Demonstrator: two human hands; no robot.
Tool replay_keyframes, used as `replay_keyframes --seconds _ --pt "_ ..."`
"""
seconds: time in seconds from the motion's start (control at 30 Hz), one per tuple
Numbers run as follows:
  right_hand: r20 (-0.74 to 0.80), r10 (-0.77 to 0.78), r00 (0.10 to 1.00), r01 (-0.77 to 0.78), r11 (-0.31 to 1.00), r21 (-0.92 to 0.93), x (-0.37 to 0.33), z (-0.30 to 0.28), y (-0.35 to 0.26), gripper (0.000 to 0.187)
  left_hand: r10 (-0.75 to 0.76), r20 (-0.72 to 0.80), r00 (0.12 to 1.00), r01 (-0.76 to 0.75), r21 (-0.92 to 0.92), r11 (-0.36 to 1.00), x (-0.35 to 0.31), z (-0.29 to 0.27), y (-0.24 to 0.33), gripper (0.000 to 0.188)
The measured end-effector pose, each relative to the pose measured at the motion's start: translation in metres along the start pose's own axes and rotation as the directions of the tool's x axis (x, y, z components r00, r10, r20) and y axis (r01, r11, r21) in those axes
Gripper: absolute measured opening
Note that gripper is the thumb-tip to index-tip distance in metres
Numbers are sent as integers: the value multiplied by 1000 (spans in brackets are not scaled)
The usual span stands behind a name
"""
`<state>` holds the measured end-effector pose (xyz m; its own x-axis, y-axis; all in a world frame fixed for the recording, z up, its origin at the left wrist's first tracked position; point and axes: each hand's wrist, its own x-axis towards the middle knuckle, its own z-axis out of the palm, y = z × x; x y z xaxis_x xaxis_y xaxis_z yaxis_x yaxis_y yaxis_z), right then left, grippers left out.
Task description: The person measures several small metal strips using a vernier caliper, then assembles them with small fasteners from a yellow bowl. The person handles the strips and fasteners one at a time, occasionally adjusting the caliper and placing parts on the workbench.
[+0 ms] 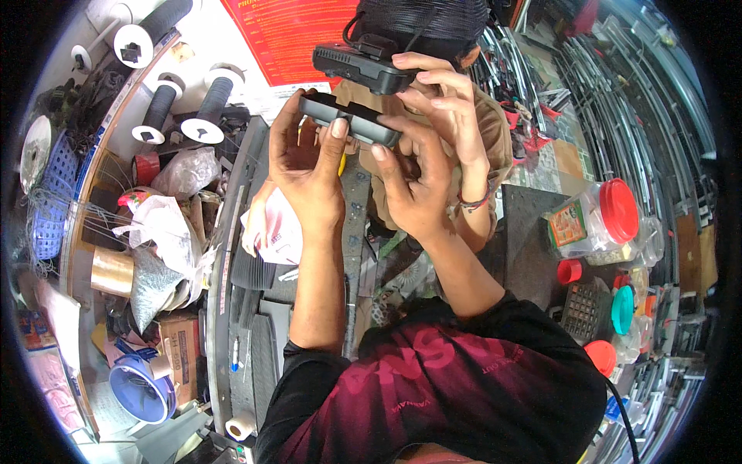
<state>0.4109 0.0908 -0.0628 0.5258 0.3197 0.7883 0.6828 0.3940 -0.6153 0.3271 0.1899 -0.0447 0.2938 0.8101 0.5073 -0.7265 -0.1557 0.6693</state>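
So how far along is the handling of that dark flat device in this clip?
Nothing looks finished. In hand: the left hand and right hand both grip the dark flat device at its ends, raised. Another person's hand holds a similar black device just above it. Left: the device is not yet set down anywhere.

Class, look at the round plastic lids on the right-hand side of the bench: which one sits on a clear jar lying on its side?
The big red lid, closing the clear jar with the orange label. The small red cap, the teal lid and the orange-red lid are on no such jar.

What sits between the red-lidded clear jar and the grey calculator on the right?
A small red cap lies between the jar and calculator, seen in the head view.
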Motion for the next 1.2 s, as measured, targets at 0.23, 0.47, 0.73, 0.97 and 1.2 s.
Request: replay_keyframes --seconds 0.23,0.47,0.73,0.97,1.2 --pt "-126 39 991 -38 999 11 7 7 4 59 -177 -67 982 156 -244 957 9 0 -7 58" --pt "-119 163 979 -162 987 20 16 6 -9 66 -279 2 960 263 -347 900 22 9 -11 58" --pt "-152 93 984 -92 996 12 33 15 -8 79 -258 27 966 249 -382 890 34 20 -15 59" --pt "-219 -88 972 85 996 -23 49 20 8 70 -185 119 975 212 -291 933 46 24 -20 69" --pt "-225 -63 972 73 997 37 56 4 29 66 -101 194 976 108 -24 994 70 18 -32 58"
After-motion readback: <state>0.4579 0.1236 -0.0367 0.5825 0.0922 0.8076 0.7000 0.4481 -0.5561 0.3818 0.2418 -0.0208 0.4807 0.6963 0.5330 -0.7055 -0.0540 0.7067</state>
